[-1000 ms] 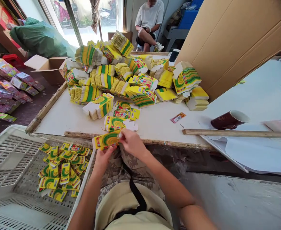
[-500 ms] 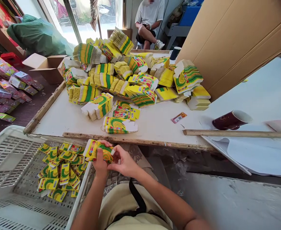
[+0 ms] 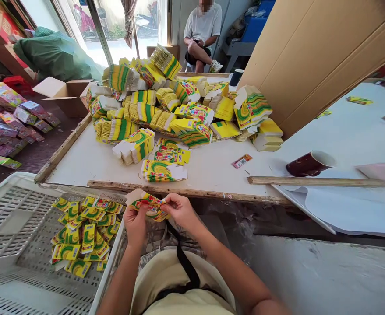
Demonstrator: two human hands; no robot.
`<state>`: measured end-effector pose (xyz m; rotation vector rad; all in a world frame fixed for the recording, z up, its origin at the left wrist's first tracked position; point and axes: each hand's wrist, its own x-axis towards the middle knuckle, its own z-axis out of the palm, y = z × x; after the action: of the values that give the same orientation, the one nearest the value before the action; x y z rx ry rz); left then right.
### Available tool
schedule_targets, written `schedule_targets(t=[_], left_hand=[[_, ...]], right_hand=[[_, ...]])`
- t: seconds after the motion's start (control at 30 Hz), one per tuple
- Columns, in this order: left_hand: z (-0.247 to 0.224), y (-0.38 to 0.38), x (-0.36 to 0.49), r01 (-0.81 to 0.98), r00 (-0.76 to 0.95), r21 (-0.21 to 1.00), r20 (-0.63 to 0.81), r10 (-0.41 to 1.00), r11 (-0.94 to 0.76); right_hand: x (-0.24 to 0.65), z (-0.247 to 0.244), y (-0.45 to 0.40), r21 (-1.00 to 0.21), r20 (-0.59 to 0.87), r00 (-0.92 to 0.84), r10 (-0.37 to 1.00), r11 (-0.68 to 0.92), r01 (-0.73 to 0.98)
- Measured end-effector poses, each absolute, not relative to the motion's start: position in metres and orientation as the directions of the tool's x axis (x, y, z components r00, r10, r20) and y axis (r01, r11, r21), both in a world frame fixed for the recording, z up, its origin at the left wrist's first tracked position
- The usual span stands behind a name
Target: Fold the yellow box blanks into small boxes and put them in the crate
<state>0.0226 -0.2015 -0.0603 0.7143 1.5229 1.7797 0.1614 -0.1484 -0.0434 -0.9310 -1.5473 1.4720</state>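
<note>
My left hand [image 3: 136,223] grips the left part of a yellow and green printed carton [image 3: 149,204], thumb on its face. My right hand [image 3: 181,211] pinches the carton's right end. The carton is above my lap, just in front of the table's wooden edge. To the left, a white plastic crate [image 3: 24,227] holds a pile of small yellow-green boxes [image 3: 89,238]. Beyond my hands, a short stack of flat cartons [image 3: 159,170] lies on the white table [image 3: 212,175], beside a white-ended bundle [image 3: 135,144].
A large heap of bundled cartons [image 3: 146,105] covers the table's back. A small pink packet [image 3: 241,160], a dark red mug [image 3: 309,163] and a wooden strip [image 3: 310,181] lie right. Tall cardboard [image 3: 297,57] stands behind them. A seated person [image 3: 202,30] is at the back.
The carton has turned in my hands and now shows another printed face. My right hand has moved right and up to its far end. The view has shifted slightly.
</note>
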Motion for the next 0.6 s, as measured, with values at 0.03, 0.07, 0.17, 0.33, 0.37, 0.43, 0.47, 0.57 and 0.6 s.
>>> schedule_targets(t=[0.03,0.07,0.17,0.33,0.37,0.43,0.47,0.57,0.6], left_hand=[[-0.061,-0.202,0.020,-0.146,-0.616,0.986,-0.029,0.787,-0.078],[-0.060,-0.202,0.016,-0.146,-0.609,0.987,-0.035,0.793,-0.069],[-0.046,-0.206,-0.007,-0.150,-0.494,0.987,-0.022,0.869,-0.061],[-0.018,-0.215,-0.046,0.135,-0.108,0.991,-0.007,0.994,0.022],[-0.017,-0.216,-0.045,0.240,-0.015,0.969,-0.057,0.998,0.059],[-0.020,-0.218,-0.033,0.373,0.145,0.923,-0.158,0.977,0.094],[-0.024,-0.219,-0.025,0.390,0.185,0.915,-0.184,0.965,0.100],[-0.038,-0.223,-0.001,0.403,0.114,0.908,-0.173,0.978,0.114],[-0.041,-0.225,0.005,0.422,0.054,0.899,-0.154,0.987,0.117]], right_hand=[[0.164,-0.042,-0.148,-0.994,0.084,-0.419,0.904,0.103,0.022],[0.167,-0.041,-0.146,-0.989,0.104,-0.417,0.903,0.138,0.051],[0.179,-0.037,-0.139,-0.945,0.204,-0.405,0.891,0.287,0.155],[0.195,-0.024,-0.133,-0.580,0.435,-0.613,0.660,0.726,0.369],[0.195,-0.021,-0.135,-0.519,0.452,-0.668,0.592,0.783,0.343],[0.191,-0.017,-0.144,-0.455,0.480,-0.739,0.472,0.855,0.250],[0.189,-0.016,-0.148,-0.459,0.494,-0.744,0.450,0.862,0.217],[0.185,-0.016,-0.158,-0.658,0.500,-0.568,0.654,0.713,0.242],[0.184,-0.018,-0.160,-0.756,0.462,-0.460,0.758,0.608,0.242]])
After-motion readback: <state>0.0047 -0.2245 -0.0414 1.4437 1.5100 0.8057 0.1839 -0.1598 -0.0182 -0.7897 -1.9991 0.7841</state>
